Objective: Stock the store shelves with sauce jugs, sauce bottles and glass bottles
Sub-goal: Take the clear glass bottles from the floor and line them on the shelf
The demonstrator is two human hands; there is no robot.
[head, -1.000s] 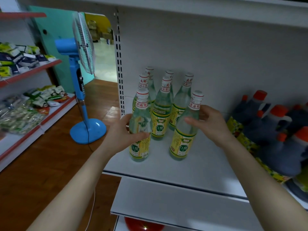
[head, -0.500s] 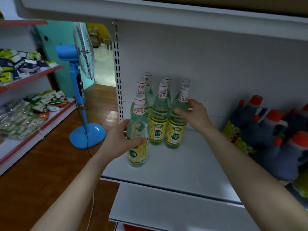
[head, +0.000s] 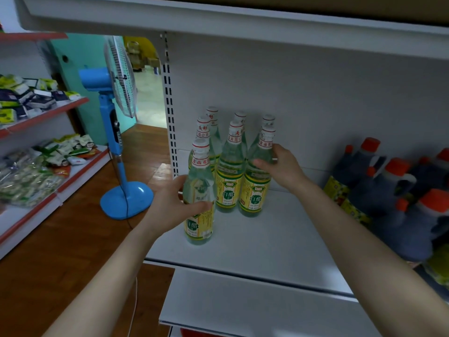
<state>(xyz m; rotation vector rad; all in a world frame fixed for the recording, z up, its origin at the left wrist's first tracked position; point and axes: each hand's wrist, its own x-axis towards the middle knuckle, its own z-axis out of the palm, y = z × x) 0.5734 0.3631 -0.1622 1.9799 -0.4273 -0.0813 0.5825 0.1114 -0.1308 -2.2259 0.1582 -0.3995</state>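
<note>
Left hand [head: 170, 207] round front bottle [head: 199, 229], right hand [head: 285, 166] seemingly round neighbour [head: 254, 198]

Bare white metal shelf board [head: 286, 229] lies open between the cluster of clear glass bottles with yellow-green labels [head: 229, 171] on the left and the dark blue plastic sauce jugs with orange caps [head: 386, 190] on the right, back to the white rear panel [head: 315, 105]; the white upper shelf [head: 243, 23] caps the headroom, well above the bottle tops; the foremost glass bottle [head: 200, 181], gripped by the left hand [head: 170, 207], stands apart before the cluster, near the front edge; the right hand [head: 284, 166] holds the right-front bottle [head: 255, 193], filling the cluster's right flank; a slotted white upright [head: 170, 105] bounds the left; beyond it stands a blue pedestal fan [head: 113, 132].
</note>
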